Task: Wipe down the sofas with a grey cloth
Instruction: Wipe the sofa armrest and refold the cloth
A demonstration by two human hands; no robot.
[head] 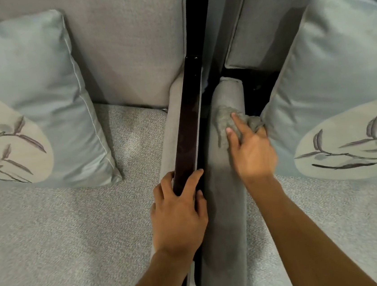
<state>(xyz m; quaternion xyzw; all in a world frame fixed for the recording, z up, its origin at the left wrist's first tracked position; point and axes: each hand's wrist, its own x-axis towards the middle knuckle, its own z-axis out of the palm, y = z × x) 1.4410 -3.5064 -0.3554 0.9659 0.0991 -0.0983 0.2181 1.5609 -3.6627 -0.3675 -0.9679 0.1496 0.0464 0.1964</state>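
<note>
Two grey sofas stand side by side, the left sofa [53,240] and the right sofa [332,220]. My right hand [251,149] grips a crumpled grey cloth [226,119] and presses it on the padded grey arm [222,197] of the right sofa, near its far end. My left hand [179,212] holds the dark wooden armrest [187,129] of the left sofa, fingers curled over its near end.
A pale blue cushion [42,89] with a leaf print leans on the left sofa's back. A matching cushion [340,78] stands on the right sofa, close to my right hand. A narrow dark gap [203,35] runs between the sofas.
</note>
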